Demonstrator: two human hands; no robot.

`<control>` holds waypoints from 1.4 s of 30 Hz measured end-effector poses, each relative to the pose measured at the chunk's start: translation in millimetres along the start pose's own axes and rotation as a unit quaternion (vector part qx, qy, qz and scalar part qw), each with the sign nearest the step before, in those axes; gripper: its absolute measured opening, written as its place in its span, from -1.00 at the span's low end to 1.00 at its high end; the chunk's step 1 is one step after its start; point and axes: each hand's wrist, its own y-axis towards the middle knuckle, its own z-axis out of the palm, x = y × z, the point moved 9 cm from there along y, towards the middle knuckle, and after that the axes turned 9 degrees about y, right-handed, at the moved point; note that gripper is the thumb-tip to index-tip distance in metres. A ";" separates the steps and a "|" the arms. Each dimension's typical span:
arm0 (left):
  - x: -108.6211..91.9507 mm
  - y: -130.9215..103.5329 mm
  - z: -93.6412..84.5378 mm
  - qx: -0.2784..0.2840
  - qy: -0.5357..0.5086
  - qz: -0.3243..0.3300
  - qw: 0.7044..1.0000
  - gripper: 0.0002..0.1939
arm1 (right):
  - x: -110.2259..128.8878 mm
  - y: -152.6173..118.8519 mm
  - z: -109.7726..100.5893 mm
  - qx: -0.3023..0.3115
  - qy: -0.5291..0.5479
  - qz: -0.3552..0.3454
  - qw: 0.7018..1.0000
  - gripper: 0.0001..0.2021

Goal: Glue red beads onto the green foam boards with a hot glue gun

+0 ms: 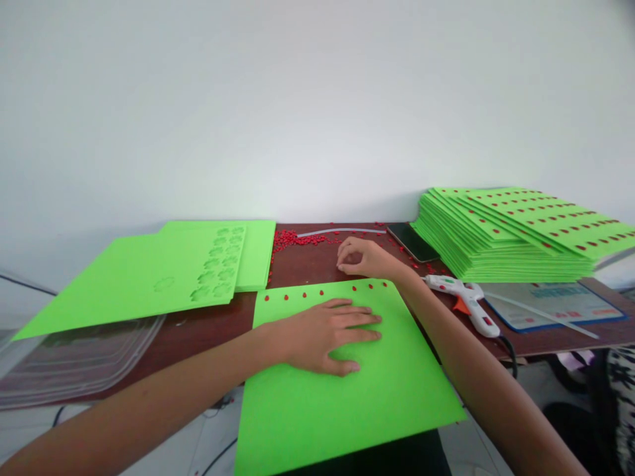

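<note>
A bright green sheet (357, 410) lies partly on the table and reaches down toward my lap. Along its far edge runs a row of several small red pieces (304, 295), with a wider gap near the middle of the row. My left hand (330, 337) rests flat on this sheet, fingers stretched to the right. Just beyond the sheet's far edge is my right hand (364, 258), its thumb and fingertips brought together in a pinch. Whatever is between those fingertips is too small or hidden to make out. Loose red pieces (297, 238) lie heaped on the table behind.
A white glue gun (464, 294) with an orange trigger lies right of my right forearm, near a blue-edged board (550, 304). Dotted green sheets (506, 244) are stacked at the right beside a phone (413, 241). Plain and flower-marked green sheets (149, 271) lie left, over a clear plastic lid (99, 357).
</note>
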 end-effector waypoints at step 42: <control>-0.9 0.9 -2.8 0.010 -0.019 0.002 1.000 -0.31 | 17.7 -11.4 24.9 0.148 0.064 0.006 0.987 -0.86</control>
